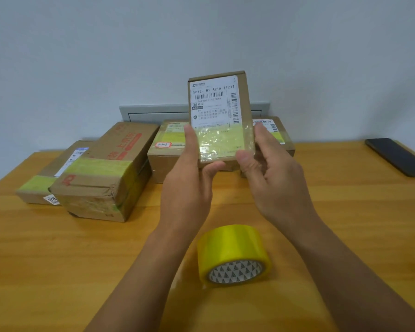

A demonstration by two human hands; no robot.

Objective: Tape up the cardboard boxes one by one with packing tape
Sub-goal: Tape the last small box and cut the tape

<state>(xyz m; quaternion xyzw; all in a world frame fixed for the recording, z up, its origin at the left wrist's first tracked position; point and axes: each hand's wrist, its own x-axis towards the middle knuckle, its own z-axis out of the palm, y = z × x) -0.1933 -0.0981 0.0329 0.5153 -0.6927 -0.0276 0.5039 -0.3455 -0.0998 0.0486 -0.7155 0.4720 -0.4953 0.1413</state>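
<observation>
I hold a small flat cardboard box [219, 111] upright above the table, its white shipping label facing me and a yellowish tape band across its lower part. My left hand [189, 178] grips its lower left edge, thumb under the bottom. My right hand [271, 173] grips the lower right edge, thumb on the front. A yellow roll of packing tape [233, 252] lies on its side on the table [58, 259] in front of me, between my forearms.
Several taped cardboard boxes sit at the back: a red-printed one [106, 173] on the left with a flatter one [46, 183] beside it, one [165, 152] behind my left hand, another [278, 133] behind my right. A black phone [398, 155] lies far right.
</observation>
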